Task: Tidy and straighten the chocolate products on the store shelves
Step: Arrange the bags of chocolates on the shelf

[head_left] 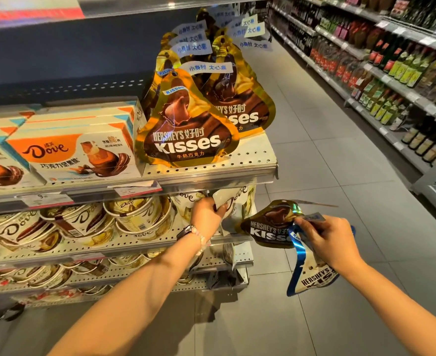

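Right hand [326, 238] grips two Kisses bags [269, 228]; left hand [207, 214] apparently pinches Dove pouch [233, 201].

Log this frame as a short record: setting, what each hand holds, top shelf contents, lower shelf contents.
setting: store aisle, end of a chocolate shelf unit
left hand: grips a white Dove pouch on the second shelf
right hand: holds two Kisses bags off the shelf, a gold bag and a blue-and-white bag
top shelf: Dove boxes left, standing gold Kisses bags right
lower shelves: Dove tubs
background: bottles on the shelves across the aisle
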A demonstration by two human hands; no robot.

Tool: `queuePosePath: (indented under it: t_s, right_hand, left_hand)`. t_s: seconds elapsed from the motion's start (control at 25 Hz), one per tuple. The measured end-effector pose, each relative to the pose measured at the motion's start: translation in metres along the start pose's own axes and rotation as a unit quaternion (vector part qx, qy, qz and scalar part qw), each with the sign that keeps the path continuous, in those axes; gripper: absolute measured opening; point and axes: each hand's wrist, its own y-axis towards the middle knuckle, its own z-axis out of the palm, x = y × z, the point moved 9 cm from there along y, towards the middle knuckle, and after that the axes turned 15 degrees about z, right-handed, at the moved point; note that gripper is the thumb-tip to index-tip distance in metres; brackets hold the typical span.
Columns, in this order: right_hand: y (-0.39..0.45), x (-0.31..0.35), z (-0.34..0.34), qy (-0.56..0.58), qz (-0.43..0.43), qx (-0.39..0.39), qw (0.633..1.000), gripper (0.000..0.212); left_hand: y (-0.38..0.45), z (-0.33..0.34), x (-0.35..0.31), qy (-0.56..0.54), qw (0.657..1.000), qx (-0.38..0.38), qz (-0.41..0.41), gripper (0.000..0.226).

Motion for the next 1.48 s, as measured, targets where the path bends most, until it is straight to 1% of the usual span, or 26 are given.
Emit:
queuePosePath:
  t_s: [0.04,0.08,0.16,0.2,0.28,0.32,0.36,0.4,0.44,0.48,0.52,0.56,0.6,0.64,0.72,0.8,0.84,1.04,1.16,1.24,1.32,1.48]
  right_hand:
    - [-0.001,0.007,-0.002,0.007,-0.013,-0.003,1.000,0.025]
    - [-0.001,0.013,-0.005,0.021,-0.025,-0.003,0.999,0.035]
    - [-0.001,0.028,-0.011,0.056,-0.045,-0.005,0.997,0.061]
    - [0.000,0.034,-0.016,0.068,-0.051,-0.006,0.996,0.069]
    - [0.003,0.050,-0.029,0.079,-0.062,-0.012,0.995,0.074]
    - [0.004,0.059,-0.035,0.081,-0.069,-0.014,0.994,0.076]
    - [0.006,0.069,-0.043,0.079,-0.075,-0.013,0.994,0.074]
    - [0.008,0.080,-0.050,0.078,-0.084,-0.015,0.993,0.070]
    - [0.009,0.093,-0.058,0.077,-0.097,-0.020,0.992,0.063]
    - [0.011,0.108,-0.066,0.075,-0.112,-0.027,0.991,0.057]
    - [0.013,0.122,-0.073,0.070,-0.125,-0.031,0.989,0.052]
    - [0.017,0.135,-0.079,0.063,-0.131,-0.035,0.989,0.045]
    - [0.021,0.147,-0.083,0.051,-0.134,-0.041,0.989,0.037]
    - [0.026,0.158,-0.085,0.039,-0.138,-0.045,0.989,0.034]
    - [0.037,0.174,-0.081,0.026,-0.136,-0.044,0.989,0.046]
    - [0.049,0.184,-0.075,0.033,-0.127,-0.038,0.991,0.055]
    - [0.054,0.189,-0.073,0.036,-0.126,-0.038,0.991,0.057]
    - [0.077,0.199,-0.070,0.035,-0.098,-0.033,0.994,0.058]
    - [0.084,0.196,-0.061,0.036,-0.070,-0.012,0.997,0.053]
    - [0.085,0.187,-0.058,0.066,-0.045,-0.014,0.997,0.049]
    - [0.087,0.178,-0.054,0.095,-0.026,-0.023,0.995,0.049]
    - [0.090,0.167,-0.044,0.117,-0.001,-0.008,0.993,0.044]
  left_hand:
    - [0.000,-0.001,-0.002,0.009,1.000,0.004,0.014,0.020]
    - [-0.001,-0.003,-0.004,0.020,1.000,0.008,0.021,0.022]
    - [-0.002,-0.013,-0.009,0.043,0.998,0.007,0.034,0.041]
    - [-0.003,-0.017,-0.013,0.042,0.998,0.010,0.042,0.041]
    - [-0.005,-0.024,-0.018,0.032,0.998,0.036,0.046,0.023]
    - [-0.008,-0.034,-0.023,0.045,0.997,0.043,0.051,0.016]
    - [-0.011,-0.045,-0.029,0.082,0.993,0.046,0.068,0.019]
    - [-0.014,-0.060,-0.038,0.138,0.984,0.042,0.104,0.023]
    - [-0.016,-0.077,-0.054,0.189,0.968,0.024,0.165,0.022]
    - [-0.020,-0.093,-0.074,0.214,0.944,-0.012,0.250,0.017]
    - [-0.028,-0.108,-0.092,0.216,0.914,-0.049,0.339,0.010]
    - [-0.036,-0.120,-0.104,0.222,0.884,-0.082,0.402,0.012]
    - [-0.038,-0.129,-0.111,0.244,0.865,-0.098,0.427,0.022]
    - [-0.034,-0.134,-0.112,0.278,0.858,-0.092,0.423,0.030]
    - [-0.018,-0.136,-0.107,0.337,0.869,-0.028,0.361,0.040]
    - [-0.009,-0.134,-0.094,0.358,0.884,0.048,0.295,0.040]
    - [-0.008,-0.134,-0.091,0.365,0.882,0.064,0.290,0.038]
    - [-0.002,-0.137,-0.097,0.392,0.869,0.070,0.292,0.027]
    - [-0.003,-0.137,-0.098,0.402,0.860,0.060,0.308,0.023]
    - [-0.006,-0.139,-0.099,0.400,0.853,0.035,0.334,0.024]
    - [-0.007,-0.139,-0.098,0.393,0.851,0.020,0.349,0.029]
    - [-0.007,-0.139,-0.098,0.386,0.848,0.014,0.362,0.029]
